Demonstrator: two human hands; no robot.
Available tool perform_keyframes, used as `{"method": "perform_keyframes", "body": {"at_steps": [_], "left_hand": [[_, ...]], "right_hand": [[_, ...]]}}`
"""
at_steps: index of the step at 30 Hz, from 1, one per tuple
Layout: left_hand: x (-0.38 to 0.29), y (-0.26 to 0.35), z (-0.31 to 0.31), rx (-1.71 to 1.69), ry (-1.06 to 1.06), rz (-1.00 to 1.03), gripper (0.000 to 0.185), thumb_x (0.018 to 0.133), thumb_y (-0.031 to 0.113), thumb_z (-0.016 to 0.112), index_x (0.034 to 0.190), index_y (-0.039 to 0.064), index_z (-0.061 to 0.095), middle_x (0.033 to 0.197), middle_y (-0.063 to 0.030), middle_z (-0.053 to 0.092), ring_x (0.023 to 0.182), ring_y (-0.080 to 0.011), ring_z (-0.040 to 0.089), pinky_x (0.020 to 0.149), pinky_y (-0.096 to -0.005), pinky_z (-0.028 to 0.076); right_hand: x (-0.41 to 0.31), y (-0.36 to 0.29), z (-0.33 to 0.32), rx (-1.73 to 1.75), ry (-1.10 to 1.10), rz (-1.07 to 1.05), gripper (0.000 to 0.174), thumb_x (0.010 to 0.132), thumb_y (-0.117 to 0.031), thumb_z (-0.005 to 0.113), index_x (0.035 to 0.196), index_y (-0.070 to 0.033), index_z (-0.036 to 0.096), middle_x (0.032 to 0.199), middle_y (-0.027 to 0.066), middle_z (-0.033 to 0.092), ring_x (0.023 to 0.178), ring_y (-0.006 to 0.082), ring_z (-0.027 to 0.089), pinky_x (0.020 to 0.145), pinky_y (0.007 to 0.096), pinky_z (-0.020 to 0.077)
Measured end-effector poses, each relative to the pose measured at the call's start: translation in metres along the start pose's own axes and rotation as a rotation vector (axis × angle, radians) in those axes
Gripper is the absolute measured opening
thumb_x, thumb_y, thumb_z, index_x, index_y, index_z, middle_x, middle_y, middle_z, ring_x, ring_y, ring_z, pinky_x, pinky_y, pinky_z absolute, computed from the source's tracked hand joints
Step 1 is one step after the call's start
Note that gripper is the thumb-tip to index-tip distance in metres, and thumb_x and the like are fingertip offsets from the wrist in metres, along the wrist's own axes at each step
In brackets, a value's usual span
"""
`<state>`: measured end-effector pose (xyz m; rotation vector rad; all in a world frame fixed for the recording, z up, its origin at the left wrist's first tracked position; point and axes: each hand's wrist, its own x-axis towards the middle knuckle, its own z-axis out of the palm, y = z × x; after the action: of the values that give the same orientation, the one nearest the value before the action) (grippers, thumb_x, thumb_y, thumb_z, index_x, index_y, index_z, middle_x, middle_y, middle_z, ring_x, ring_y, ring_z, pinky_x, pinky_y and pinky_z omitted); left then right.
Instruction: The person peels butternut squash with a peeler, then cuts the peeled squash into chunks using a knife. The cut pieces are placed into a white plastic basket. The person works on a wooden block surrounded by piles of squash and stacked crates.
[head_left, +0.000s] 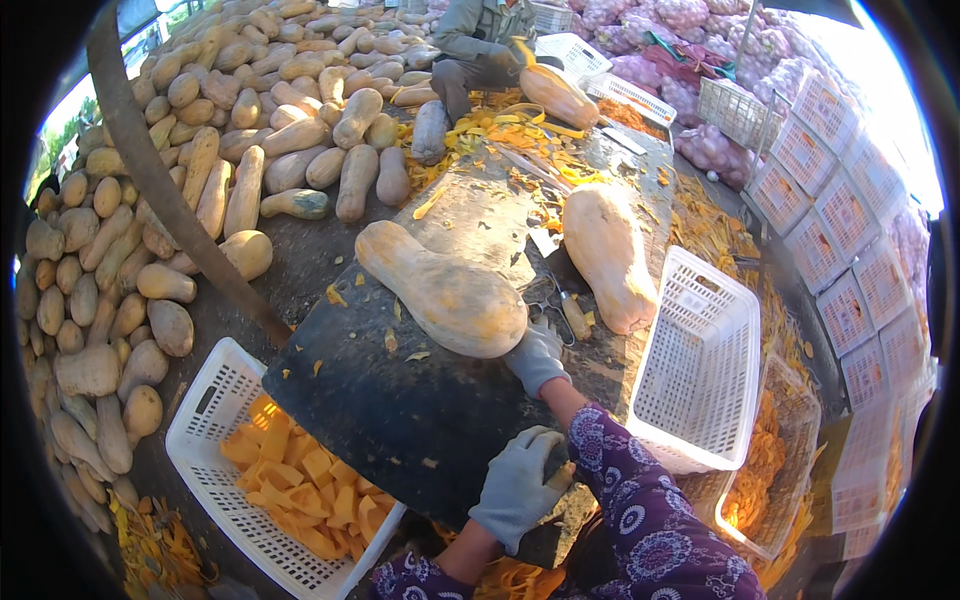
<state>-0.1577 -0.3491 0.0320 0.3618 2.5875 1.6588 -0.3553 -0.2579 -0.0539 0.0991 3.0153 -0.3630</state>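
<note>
A large tan butternut-type squash (442, 292) lies on its side across the dark board (375, 420). Against its blunt end rests my gloved right hand (537, 355); some fingers are hidden, and how firmly they hold is unclear. My gloved left hand (517, 480) is at the board's near edge. A tan tip shows by its thumb, and I cannot tell whether this is a handle or a bare thumb. Just past my right hand lies a wooden-handled tool (575, 316) with a wire-like metal part. Beyond it is a second squash (609, 259).
A white crate (214, 457) with orange squash chunks stands lower left. Another white crate (694, 360) sits at right above a crate (772, 450) of orange pieces. A curved metal bar (161, 187) crosses before the squash pile (300, 112). A person (487, 45) sits opposite.
</note>
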Motion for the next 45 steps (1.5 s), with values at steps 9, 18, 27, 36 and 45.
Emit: {"method": "perform_keyframes", "body": {"at_steps": [9,18,27,36,45], "left_hand": [[-0.002,0.0,0.006,0.052,-0.012,0.003,0.046,0.086,0.031,0.076,0.121,0.003,0.065,0.124,-0.018,0.064,0.108,-0.0371,0.067,0.091,-0.0416,0.055],[-0.002,0.004,0.009,0.067,-0.064,-0.015,0.047,0.086,0.03,0.076,0.122,0.003,0.065,0.127,-0.0179,0.063,0.111,-0.0366,0.066,0.094,-0.0415,0.054],[-0.002,-0.002,0.006,0.08,-0.045,0.005,0.046,0.088,0.032,0.074,0.122,0.003,0.065,0.124,-0.0174,0.064,0.107,-0.0361,0.067,0.088,-0.0415,0.055],[-0.001,0.001,0.005,0.077,-0.049,-0.001,0.044,0.087,0.03,0.076,0.121,0.002,0.065,0.123,-0.018,0.064,0.108,-0.0373,0.066,0.09,-0.0422,0.055],[-0.008,0.005,-0.001,0.072,-0.044,0.01,0.045,0.086,0.03,0.077,0.121,0.003,0.065,0.122,-0.0179,0.064,0.106,-0.0373,0.067,0.09,-0.0421,0.055]], "right_hand": [[0.039,0.04,0.018,-0.041,-0.06,-0.151,0.042,0.091,-0.036,0.062,0.129,-0.018,0.063,0.129,0.0226,0.059,0.118,0.0397,0.06,0.096,0.0486,0.0503],[0.028,0.03,0.005,0.396,-0.001,-0.095,0.043,0.089,-0.029,0.063,0.132,-0.024,0.063,0.132,0.0153,0.059,0.113,0.0403,0.063,0.097,0.0496,0.0504],[0.044,0.073,-0.011,-0.099,0.117,-0.206,0.028,0.086,-0.025,0.068,0.11,-0.012,0.071,0.119,0.0185,0.066,0.104,0.0397,0.065,0.091,0.0487,0.0519],[0.065,0.075,-0.016,-0.214,-0.016,-0.234,0.023,0.088,-0.013,0.061,0.109,-0.005,0.069,0.099,0.0238,0.072,0.092,0.0387,0.073,0.081,0.0489,0.0575],[0.061,0.054,-0.045,-0.019,0.064,-0.186,0.021,0.087,-0.021,0.067,0.1,-0.004,0.072,0.095,0.0214,0.073,0.091,0.0389,0.072,0.081,0.0477,0.0575]]}}
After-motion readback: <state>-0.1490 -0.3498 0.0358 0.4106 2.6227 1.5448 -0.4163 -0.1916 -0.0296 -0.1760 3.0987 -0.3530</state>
